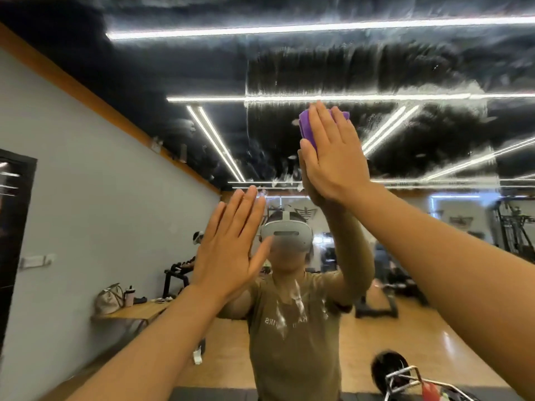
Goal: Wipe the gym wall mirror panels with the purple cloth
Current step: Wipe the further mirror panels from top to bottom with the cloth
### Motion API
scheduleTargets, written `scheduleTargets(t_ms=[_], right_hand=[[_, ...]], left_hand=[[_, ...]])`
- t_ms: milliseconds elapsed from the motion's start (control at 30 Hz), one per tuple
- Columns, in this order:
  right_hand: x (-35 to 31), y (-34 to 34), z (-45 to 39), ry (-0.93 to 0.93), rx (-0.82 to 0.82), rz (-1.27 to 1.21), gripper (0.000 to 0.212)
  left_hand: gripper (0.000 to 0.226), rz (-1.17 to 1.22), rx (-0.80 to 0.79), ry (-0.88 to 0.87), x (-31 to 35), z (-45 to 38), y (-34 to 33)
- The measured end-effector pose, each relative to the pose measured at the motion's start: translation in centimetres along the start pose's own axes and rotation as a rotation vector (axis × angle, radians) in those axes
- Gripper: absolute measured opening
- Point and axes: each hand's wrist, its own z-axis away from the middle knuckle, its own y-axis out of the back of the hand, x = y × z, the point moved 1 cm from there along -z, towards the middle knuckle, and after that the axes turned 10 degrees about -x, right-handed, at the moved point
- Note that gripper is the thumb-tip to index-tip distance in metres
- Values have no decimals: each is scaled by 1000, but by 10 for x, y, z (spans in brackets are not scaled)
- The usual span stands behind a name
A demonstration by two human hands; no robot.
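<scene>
The purple cloth (306, 127) is a small folded pad with a fine ribbed weave, pinned flat against the mirror panel (376, 70) high up, just below the reflection of a long ceiling light strip (318, 98). Only its left edge and a corner at the upper right show; the rest is hidden under the right hand (333, 157), which presses on it with straight fingers laid side by side, thumb along the cloth's lower left edge. The glass around the cloth carries whitish vertical smears and streaks, densest above and to the right of the hand.

The left hand (231, 250) lies lower and to the left, flat on the mirror with fingers extended and slightly spread, holding nothing.

In the reflection a person in an olive T-shirt (292, 328) wears a white headset (286, 234). Behind are a wooden floor, a grey wall, a dumbbell rack (176, 273), and a wooden bench (136, 312) bearing a bag and a bottle.
</scene>
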Motion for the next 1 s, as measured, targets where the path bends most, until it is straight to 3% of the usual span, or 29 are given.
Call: scheduleTargets(t_ms=[267,400,600,867,1000], right_hand=[[-34,-70,210,232,-55,125,66],[-38,-83,244,219,-69,115,69],[-33,-75,219,274,-105,125,63],[-34,-23,31,85,-53,-3,66],[-49,-9,-17,17,-44,-19,71]], left_hand=[[71,35,-5,24,-3,6,-4],[69,83,-27,5,-5,8,0],[70,121,-35,-19,-10,10,1],[65,98,16,-99,-36,10,5],[64,118,32,-102,-38,12,2]])
